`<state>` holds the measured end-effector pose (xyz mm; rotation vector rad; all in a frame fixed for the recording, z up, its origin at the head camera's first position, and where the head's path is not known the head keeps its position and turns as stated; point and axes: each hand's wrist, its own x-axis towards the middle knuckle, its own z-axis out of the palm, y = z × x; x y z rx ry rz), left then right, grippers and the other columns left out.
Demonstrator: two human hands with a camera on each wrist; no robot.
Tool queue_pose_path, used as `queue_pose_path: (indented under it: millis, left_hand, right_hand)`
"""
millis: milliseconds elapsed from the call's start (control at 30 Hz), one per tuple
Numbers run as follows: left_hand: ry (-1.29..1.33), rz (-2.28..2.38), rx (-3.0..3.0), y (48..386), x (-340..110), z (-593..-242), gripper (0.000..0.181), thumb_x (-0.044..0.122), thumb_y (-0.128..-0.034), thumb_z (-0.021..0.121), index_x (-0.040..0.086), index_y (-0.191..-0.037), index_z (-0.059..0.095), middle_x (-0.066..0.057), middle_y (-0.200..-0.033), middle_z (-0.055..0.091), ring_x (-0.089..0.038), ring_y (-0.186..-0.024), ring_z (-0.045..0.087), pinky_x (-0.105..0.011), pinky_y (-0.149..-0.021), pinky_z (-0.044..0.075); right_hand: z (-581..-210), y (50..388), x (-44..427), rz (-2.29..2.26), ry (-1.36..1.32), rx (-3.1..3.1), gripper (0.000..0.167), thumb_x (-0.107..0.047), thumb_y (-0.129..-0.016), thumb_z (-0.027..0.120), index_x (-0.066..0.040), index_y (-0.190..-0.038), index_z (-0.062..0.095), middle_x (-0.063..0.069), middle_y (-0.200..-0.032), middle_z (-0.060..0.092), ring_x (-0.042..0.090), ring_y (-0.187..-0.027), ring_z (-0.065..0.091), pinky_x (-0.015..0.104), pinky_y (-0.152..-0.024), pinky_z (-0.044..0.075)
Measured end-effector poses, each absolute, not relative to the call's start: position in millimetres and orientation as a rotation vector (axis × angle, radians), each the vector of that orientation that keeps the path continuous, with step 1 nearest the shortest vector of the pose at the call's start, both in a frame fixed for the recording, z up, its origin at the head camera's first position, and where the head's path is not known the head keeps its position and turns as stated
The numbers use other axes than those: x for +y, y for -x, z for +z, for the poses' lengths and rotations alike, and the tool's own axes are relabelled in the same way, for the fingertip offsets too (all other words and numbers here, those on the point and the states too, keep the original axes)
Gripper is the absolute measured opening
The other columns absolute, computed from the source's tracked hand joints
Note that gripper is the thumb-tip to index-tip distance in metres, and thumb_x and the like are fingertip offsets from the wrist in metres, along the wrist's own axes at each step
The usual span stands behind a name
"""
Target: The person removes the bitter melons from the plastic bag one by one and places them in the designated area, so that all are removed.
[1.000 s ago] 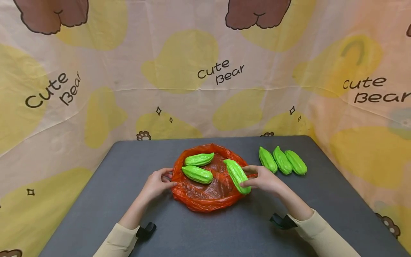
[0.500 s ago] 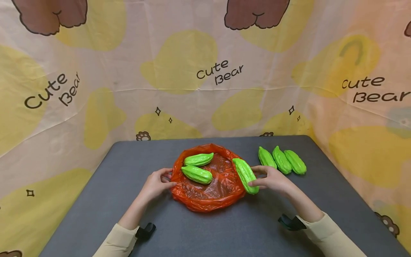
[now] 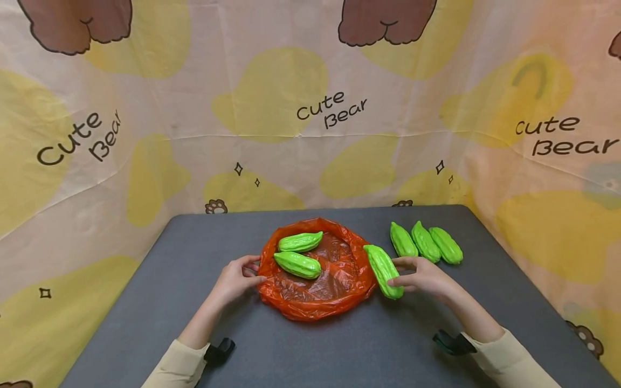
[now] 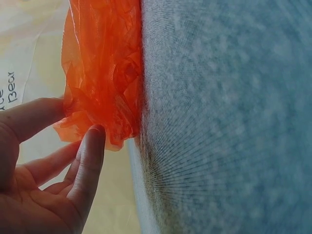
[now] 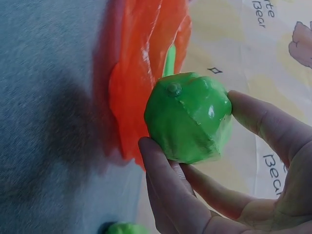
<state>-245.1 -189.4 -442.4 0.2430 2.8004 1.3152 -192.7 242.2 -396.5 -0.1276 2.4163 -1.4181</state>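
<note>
1. Gripping one green vegetable [image 3: 383, 272] in the right hand [image 3: 421, 276], pressing thumb and fingers against opposite sides, holding clear of the bench [image 3: 310, 355] by the look of the right wrist view.
2. Comparing with a second ago: shifting that held vegetable rightward, from above the opening of the red bag [image 3: 315, 312] to just outside the right rim. Overlapping the rim at the upper tip in the head view; not managing to tell touching from apart.
3. Pinching the left edge of the bag with the left hand [image 3: 235, 277], between thumb and fingers; keeping to the same spot throughout, probably steadying the thin plastic.
4. Finding two vegetables, the far one [image 3: 301, 242] and the near one [image 3: 298, 264], lying inside the bag toward the left; seeing no shift in either.
5. Noting three loose vegetables [image 3: 426, 242] lying in a row on the bench, beyond the right hand; again seeing no shift.
6. Weighing the change: reading it as carrying out over the rim, not putting in. Counting two inside, one in hand between bag and row, three outside; still lacking a set-down.
</note>
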Motion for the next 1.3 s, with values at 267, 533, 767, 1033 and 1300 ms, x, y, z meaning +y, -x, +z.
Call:
queue_pose_path:
  millis: [267, 533, 767, 1033, 1300]
  left_hand:
    - [-0.256, 1.31, 2.802, 244, -190, -443, 0.057, 0.017, -0.0766, 0.078, 0.002, -0.127, 0.057, -0.01, -0.098, 0.066, -0.015, -0.076, 0.063, -0.028, -0.059, 0.049]
    - [-0.246, 1.321, 2.798, 243, -190, -442, 0.057, 0.018, -0.0764, 0.078, 0.003, -0.127, 0.058, -0.01, -0.098, 0.066, -0.016, -0.078, 0.063, -0.028, -0.06, 0.049]
    - [-0.251, 1.33, 2.795, 242, -189, -441, 0.056, 0.016, -0.0762, 0.078, 0.002, -0.127, 0.058, -0.011, -0.098, 0.065, -0.017, -0.078, 0.064, -0.027, -0.061, 0.049]
    - [-0.25, 1.333, 2.792, 241, -190, -440, 0.056, 0.017, -0.0766, 0.078, 0.001, -0.126, 0.058, -0.011, -0.098, 0.065, -0.016, -0.077, 0.064, -0.027, -0.06, 0.049]
    - [-0.256, 1.348, 2.784, 241, -190, -440, 0.058, 0.018, -0.0766, 0.079, 0.0, -0.127, 0.057, -0.013, -0.1, 0.065, -0.018, -0.08, 0.064, -0.028, -0.059, 0.049]
  right_hand:
    - [-401, 187, 256, -1.408, 0.089, 2.408, 0.076, -0.025, -0.082, 0.074, 0.01, -0.139, 0.037, 0.032, -0.137, 0.042, 0.03, -0.114, 0.057, 0.04, -0.084, 0.053]
    - [-407, 184, 268, -1.395, 0.058, 2.414, 0.078, -0.026, -0.082, 0.073, 0.011, -0.139, 0.036, 0.033, -0.137, 0.042, 0.033, -0.116, 0.055, 0.041, -0.086, 0.053]
    - [-411, 181, 278, -1.36, 0.051, 2.427, 0.077, -0.027, -0.084, 0.072, 0.012, -0.139, 0.036, 0.034, -0.136, 0.043, 0.035, -0.117, 0.055, 0.043, -0.086, 0.052]
    - [-415, 179, 287, -1.364, 0.05, 2.409, 0.077, -0.025, -0.085, 0.07, 0.014, -0.139, 0.032, 0.035, -0.136, 0.043, 0.037, -0.118, 0.053, 0.044, -0.086, 0.052]
    - [-416, 177, 295, -1.339, 0.008, 2.409, 0.079, -0.027, -0.085, 0.07, 0.014, -0.14, 0.031, 0.036, -0.137, 0.04, 0.04, -0.121, 0.051, 0.044, -0.087, 0.052]
